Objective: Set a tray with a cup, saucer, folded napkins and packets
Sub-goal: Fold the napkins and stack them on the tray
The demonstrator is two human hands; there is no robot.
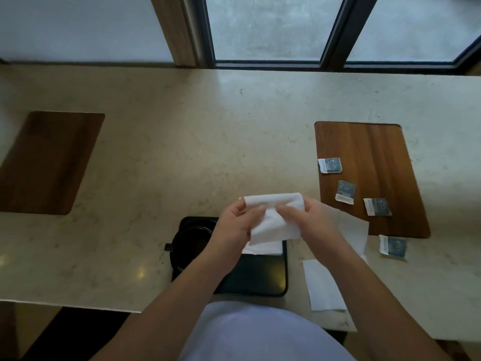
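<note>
Both hands hold a white napkin (273, 217) above the black tray (260, 277). My left hand (236, 222) grips its left edge and my right hand (309, 217) pinches its right side. On the tray's left part stand a black cup and saucer (191, 241), partly hidden by my left arm. A folded napkin (263, 248) lies on the tray under the held one. Several dark packets (330, 165) lie to the right, on and beside a wooden mat (377, 152).
Two more white napkins lie right of the tray, one near the counter's front edge (324, 285), one under my right forearm (356, 230). Another wooden mat (49, 157) sits far left. Windows run behind the pale stone counter (182, 139).
</note>
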